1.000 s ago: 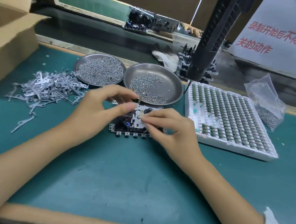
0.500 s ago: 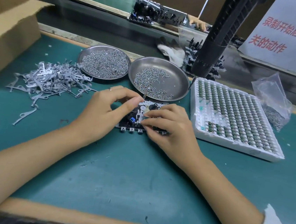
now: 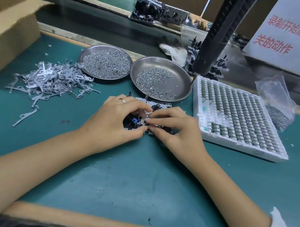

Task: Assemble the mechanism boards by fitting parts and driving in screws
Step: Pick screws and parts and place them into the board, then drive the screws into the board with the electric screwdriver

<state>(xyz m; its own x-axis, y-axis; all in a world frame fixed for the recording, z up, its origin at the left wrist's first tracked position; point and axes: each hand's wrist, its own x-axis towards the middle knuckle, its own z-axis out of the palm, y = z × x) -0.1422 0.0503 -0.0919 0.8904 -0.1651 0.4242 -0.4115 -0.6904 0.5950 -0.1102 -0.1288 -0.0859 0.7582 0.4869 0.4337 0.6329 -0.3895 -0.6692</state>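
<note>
A mechanism board (image 3: 132, 121), black with a metal frame and a small blue part, lies flat on the green mat in the middle. Both hands cover most of it. My left hand (image 3: 115, 118) curls over its left side, thumb at the near edge and fingers on top. My right hand (image 3: 173, 128) pinches a small metal part (image 3: 147, 115) between thumb and forefinger at the board's centre, fingertips nearly touching those of the left hand. A black electric screwdriver (image 3: 218, 33) hangs above the table at the back right, held by neither hand.
Two steel dishes of screws (image 3: 105, 64) (image 3: 160, 79) stand just behind the board. A heap of grey metal levers (image 3: 50, 80) lies to the left, a cardboard box (image 3: 8, 30) at far left. A white foam tray (image 3: 237, 118) of small parts and a plastic bag (image 3: 276, 102) sit right.
Both hands have closed in lower over the board's centre, fingertips coming together on the small metal part. The board stays in place.
</note>
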